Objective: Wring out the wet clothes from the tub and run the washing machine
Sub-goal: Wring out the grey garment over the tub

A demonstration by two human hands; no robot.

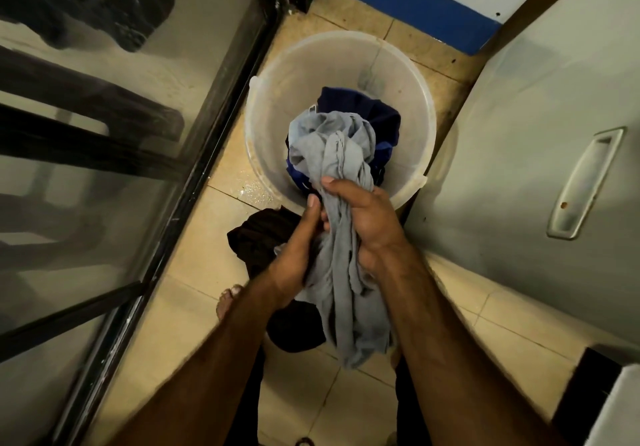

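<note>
Forearms: the left forearm (pixel 207 359) and right forearm (pixel 450 324), both bare, reach forward and meet over the floor (pixel 194 262).
Left hand: the left hand (pixel 294 258) is curled round the grey garment (pixel 341 293), with the thumb pointing up along the cloth.
Right hand: the right hand (pixel 367 217) grips the same garment just beyond the left hand, fingers wrapped over the top of it.
Grey garment: it is bunched into a thick rope. One end hangs loose below the hands; the other runs forward from the right hand into the tub (pixel 277 75).
Tub: a pale, translucent round tub stands on the floor just ahead of both hands. Dark blue clothes (pixel 377 113) lie inside under the grey cloth.
Beneath the left hand: a dark cloth (pixel 256 234) lies on the tiles, and a bare foot (pixel 227 302) is just beside it.
Left of the left hand: a glass door (pixel 104 134) in a black frame.
Right of the right hand: a white panel (pixel 540 116) with a recessed handle (pixel 585 182).
</note>
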